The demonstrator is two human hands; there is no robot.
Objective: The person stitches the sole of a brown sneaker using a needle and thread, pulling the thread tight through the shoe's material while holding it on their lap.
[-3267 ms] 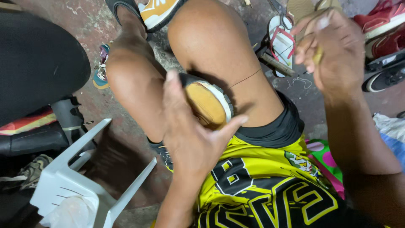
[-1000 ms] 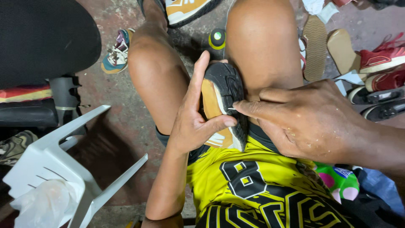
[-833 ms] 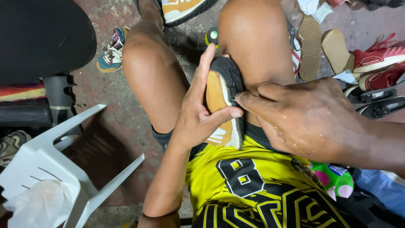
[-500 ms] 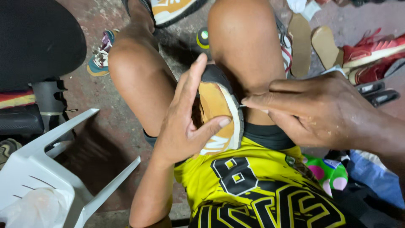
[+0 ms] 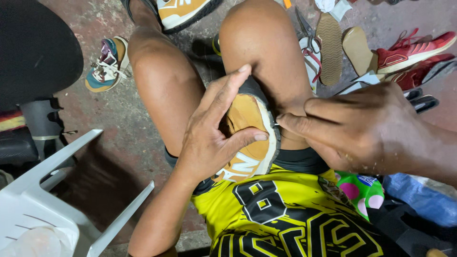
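In the head view, the left hand (image 5: pixel 209 138) is clamped on a tan sneaker (image 5: pixel 247 138) wedged between the person's bare knees, just above the hem of a yellow and black jersey (image 5: pixel 285 214). Its fingers lie along the upper edge of the shoe and its thumb presses across the tan side. The shoe's dark sole edge (image 5: pixel 272 128) faces the other hand.

The right hand (image 5: pixel 362 128) comes in from the far side of the shoe, thumb and forefinger pinched together on a thin metal needle (image 5: pixel 276 124) whose tip meets the sole edge. The other fingers are curled in.

Beyond the right hand, on the reddish concrete floor (image 5: pixel 119 123), lie a pair of red sneakers (image 5: pixel 409 52), two loose soles (image 5: pixel 340 45) and scissors (image 5: pixel 307 33). Past the left hand's fingertips sits another tan shoe (image 5: pixel 185 12) on the person's foot, and off to that hand's outer side a teal and white sneaker (image 5: pixel 107 64). Below its wrist stands a white plastic chair (image 5: pixel 52 200). Under the right forearm shows a green cloth with pink dots (image 5: pixel 359 190).
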